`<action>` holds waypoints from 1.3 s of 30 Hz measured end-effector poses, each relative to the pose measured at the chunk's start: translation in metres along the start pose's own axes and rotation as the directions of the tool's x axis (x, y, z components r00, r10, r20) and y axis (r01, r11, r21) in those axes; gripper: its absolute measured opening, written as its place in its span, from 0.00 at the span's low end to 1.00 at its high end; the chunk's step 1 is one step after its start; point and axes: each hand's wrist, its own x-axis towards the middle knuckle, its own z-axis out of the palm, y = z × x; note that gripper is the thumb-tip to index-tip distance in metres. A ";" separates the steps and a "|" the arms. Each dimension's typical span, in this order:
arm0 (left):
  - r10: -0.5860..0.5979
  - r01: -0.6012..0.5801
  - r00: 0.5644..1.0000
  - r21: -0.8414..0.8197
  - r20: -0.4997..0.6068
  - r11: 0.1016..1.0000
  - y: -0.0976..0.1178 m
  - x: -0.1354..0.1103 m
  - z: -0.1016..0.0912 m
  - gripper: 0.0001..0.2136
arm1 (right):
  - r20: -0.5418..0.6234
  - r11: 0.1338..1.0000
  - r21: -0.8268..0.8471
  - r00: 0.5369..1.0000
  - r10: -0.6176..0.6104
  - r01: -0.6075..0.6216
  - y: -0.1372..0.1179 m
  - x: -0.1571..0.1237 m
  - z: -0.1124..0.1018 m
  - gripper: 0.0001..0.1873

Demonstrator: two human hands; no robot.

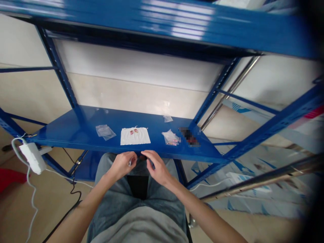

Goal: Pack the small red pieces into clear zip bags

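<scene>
Above my lap, just in front of the shelf edge, both hands are close together. My left hand is closed around a small shiny, clear-looking item that I cannot name. The fingers of my right hand are curled, with a small dark spot at the fingertips; its kind is too blurred to tell. Beyond them on the blue shelf lies a white drawstring pouch, flat, with small red-and-gold pieces on top.
Clear plastic bags lie to the left. On the right are a plastic bag with small pieces, a small clear bag and a blurred dark item. A white power strip hangs at left; a blue beam crosses above.
</scene>
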 end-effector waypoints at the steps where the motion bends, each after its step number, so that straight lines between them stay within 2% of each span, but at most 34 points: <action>1: -0.012 0.011 1.000 -0.054 -0.019 0.998 0.001 0.001 0.001 0.05 | -0.069 1.000 0.007 0.997 0.031 -0.031 0.008 0.009 0.001 0.24; 3: -0.047 0.038 0.998 -0.185 -0.044 0.982 0.002 0.002 0.004 0.06 | -0.151 0.996 -0.003 0.985 0.085 -0.086 0.026 0.034 0.004 0.20; 5: -0.105 0.079 0.992 -0.334 -0.062 0.939 0.001 0.003 0.007 0.07 | -0.166 0.990 -0.050 0.979 0.118 -0.128 0.049 0.064 0.010 0.17; 9: -0.201 0.125 0.978 -0.594 -0.062 0.794 -0.005 0.007 0.009 0.06 | -0.052 0.962 -0.176 0.978 0.203 -0.209 0.097 0.118 0.031 0.12; 12: -0.271 0.143 0.960 -0.706 -0.072 0.693 -0.009 0.010 0.008 0.08 | -0.071 0.921 -0.230 0.949 0.307 -0.315 0.123 0.140 0.045 0.15; 15: -0.348 0.159 0.934 -0.787 -0.074 0.595 -0.010 0.014 0.006 0.11 | -0.114 0.898 -0.239 0.929 0.352 -0.370 0.136 0.145 0.055 0.13; 18: -0.388 0.193 0.921 -0.835 -0.026 0.515 -0.006 0.017 0.004 0.12 | -0.129 0.896 -0.253 0.930 0.344 -0.366 0.141 0.142 0.059 0.10; 25: -0.372 0.231 0.924 -0.904 0.089 0.359 0.002 0.016 0.011 0.14 | -0.101 0.883 -0.352 0.951 0.294 -0.310 0.141 0.138 0.060 0.11; 39: -0.359 0.272 0.924 -0.884 0.130 0.381 0.006 0.015 0.013 0.13 | -0.109 0.881 -0.342 0.945 0.309 -0.327 0.139 0.140 0.061 0.08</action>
